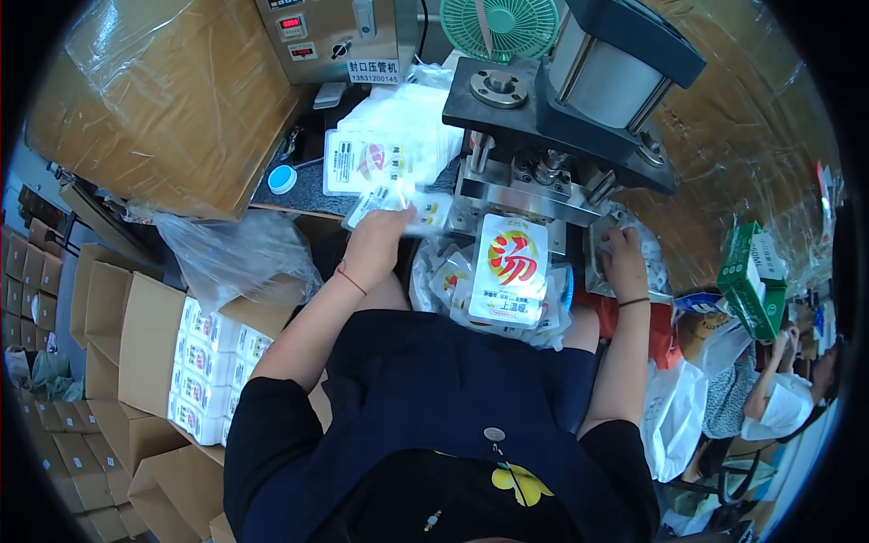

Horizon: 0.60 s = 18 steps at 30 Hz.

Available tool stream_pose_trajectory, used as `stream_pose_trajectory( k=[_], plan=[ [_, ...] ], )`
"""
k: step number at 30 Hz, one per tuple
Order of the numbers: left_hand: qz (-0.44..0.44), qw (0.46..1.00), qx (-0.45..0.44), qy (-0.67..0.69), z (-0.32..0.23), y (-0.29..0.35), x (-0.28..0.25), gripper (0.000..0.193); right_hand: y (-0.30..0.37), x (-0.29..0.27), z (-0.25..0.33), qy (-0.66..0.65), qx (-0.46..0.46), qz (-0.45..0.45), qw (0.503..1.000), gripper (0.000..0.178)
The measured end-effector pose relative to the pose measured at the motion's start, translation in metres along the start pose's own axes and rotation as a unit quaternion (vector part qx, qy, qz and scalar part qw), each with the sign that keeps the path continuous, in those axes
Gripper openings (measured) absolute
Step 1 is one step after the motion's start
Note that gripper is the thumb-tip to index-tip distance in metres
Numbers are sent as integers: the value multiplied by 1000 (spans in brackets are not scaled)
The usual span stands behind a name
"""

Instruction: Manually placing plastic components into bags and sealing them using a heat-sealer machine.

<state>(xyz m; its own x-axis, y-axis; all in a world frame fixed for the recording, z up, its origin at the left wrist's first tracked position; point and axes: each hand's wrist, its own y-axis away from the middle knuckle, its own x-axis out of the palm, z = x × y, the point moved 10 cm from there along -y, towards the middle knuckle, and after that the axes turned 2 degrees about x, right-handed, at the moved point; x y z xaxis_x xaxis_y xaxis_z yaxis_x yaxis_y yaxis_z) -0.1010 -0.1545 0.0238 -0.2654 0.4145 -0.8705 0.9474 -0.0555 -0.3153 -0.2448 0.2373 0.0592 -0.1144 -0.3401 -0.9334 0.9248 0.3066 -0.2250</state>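
Up front at grey metal sealing press (552, 136): left hand (378, 242) stretched forward, grip pinching flat white printed sachet (398, 206). Right hand (623, 258) bent against press's right edge, grip state can't tell tbh. Red-and-white pouch (510, 270) hangs under press. Tight room: cardboard box (145, 344) left, sachet pile (389, 136) ahead.

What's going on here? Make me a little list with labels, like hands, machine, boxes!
left hand: holds a white pouch in front of the machine
right hand: rests at the machine's right side, on a metal part
machine: grey press, with one pouch with a red mark hanging under it
pile: more pouches behind the left hand
fan: green, at the top
box: open carton at left, packed with pouches
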Motion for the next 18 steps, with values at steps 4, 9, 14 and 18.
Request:
stream_pose_trajectory(
  k=[4,9,14,18],
  plan=[
    [-79,983,-26,166,-3,8,3,30,-2,1,-12,10,-10,-16,1000,31],
    [-129,975,41,177,-52,16,2,32,-3,-15,-15,-17,-76,-43,996,26],
    [-159,953,195,169,-145,24,-19,28,20,-39,-17,-65,-98,-135,984,22],
    [-47,952,299,54,-196,23,77,19,25,-20,-42,-129,3,-109,986,24]
  ],
)
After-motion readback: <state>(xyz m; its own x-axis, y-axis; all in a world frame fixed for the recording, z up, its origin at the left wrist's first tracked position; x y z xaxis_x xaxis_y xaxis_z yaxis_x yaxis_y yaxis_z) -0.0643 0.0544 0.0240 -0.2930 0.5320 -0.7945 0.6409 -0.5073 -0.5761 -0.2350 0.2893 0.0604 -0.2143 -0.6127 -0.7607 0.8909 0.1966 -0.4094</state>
